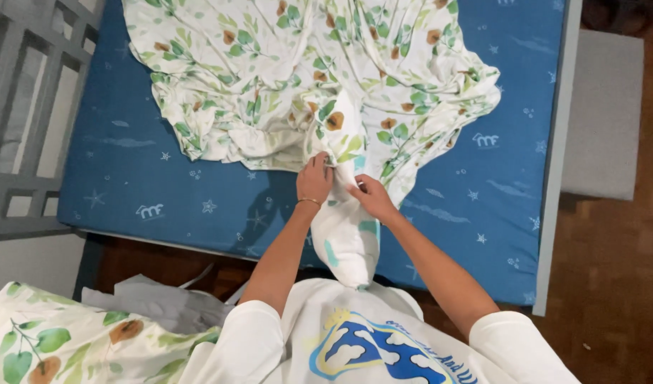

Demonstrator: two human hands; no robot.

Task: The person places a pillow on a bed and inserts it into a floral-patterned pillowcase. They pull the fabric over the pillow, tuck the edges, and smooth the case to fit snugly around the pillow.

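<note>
Starting at 9 o'clock, a grey slatted crib rail (28, 107) stands along the left edge of the view, its bars upright and evenly spaced. At 7 o'clock a pillow (63, 338) in a smooth leaf-print case lies in the lower left corner, with a crumpled grey cloth (163, 302) just beside it. The blue mattress (148, 178), covered in a flat fabric printed with pale stars and clouds, fills the middle of the view. A leaf-print sheet (284, 71), white with green leaves and brown flowers, lies heaped and deeply wrinkled from 11 o'clock to 1 o'clock on the mattress. At centre, the left hand (314, 179) is curled closed, fingers pinched onto the edge of the sheet where it gathers over a white pillow (346, 242); a thin bracelet sits at its wrist. The white pillow is soft and rounded, hanging from the mattress edge toward 6 o'clock against the person's white printed shirt (369, 341). The right hand (372, 198), just right of the left, is likewise closed narrow, gripping the sheet fabric at the pillow's upper end. At 3 o'clock a grey padded bench (602, 114) stands beside the bed frame on wood parquet flooring (611, 284).
</note>
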